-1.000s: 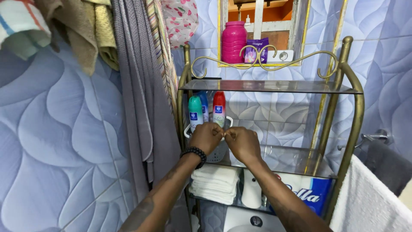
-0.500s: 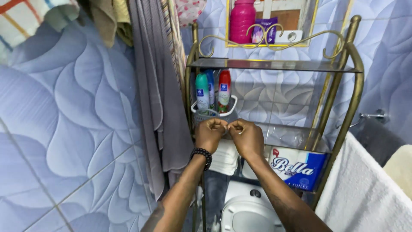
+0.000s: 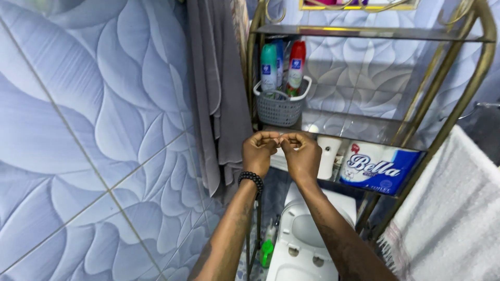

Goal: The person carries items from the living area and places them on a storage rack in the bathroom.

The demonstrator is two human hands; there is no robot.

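Two hands meet at the centre of the head view: the left hand [image 3: 259, 152], with a black bead bracelet [image 3: 251, 180] on its wrist, and the right hand [image 3: 302, 155], knuckles toward the camera and fingertips touching between them. Fingers [image 3: 269, 138] of both hands are curled nearly closed and pinched together at a single point; whatever is nipped there is too small to tell, and it cannot be said for certain that anything is held at all. Judged from this pose, the fine handling at the fingertips is under way and not finished, with nothing set down or released. At 12 o'clock from the hands stands a grey basket [image 3: 279, 107] on the glass shelf [image 3: 354, 126] of a brass-coloured rack [image 3: 445, 122], holding three spray cans: teal [image 3: 269, 66], blue [image 3: 279, 60] and red [image 3: 297, 64]. At 3 o'clock lies a blue-and-white pack of toilet rolls [image 3: 379, 167]; at 6 o'clock, the white toilet cistern [image 3: 307, 234]. A grey towel [image 3: 221, 88] hangs at 10 o'clock against the tiled wall [image 3: 88, 130], and a white towel [image 3: 453, 213] drapes at 4 o'clock.
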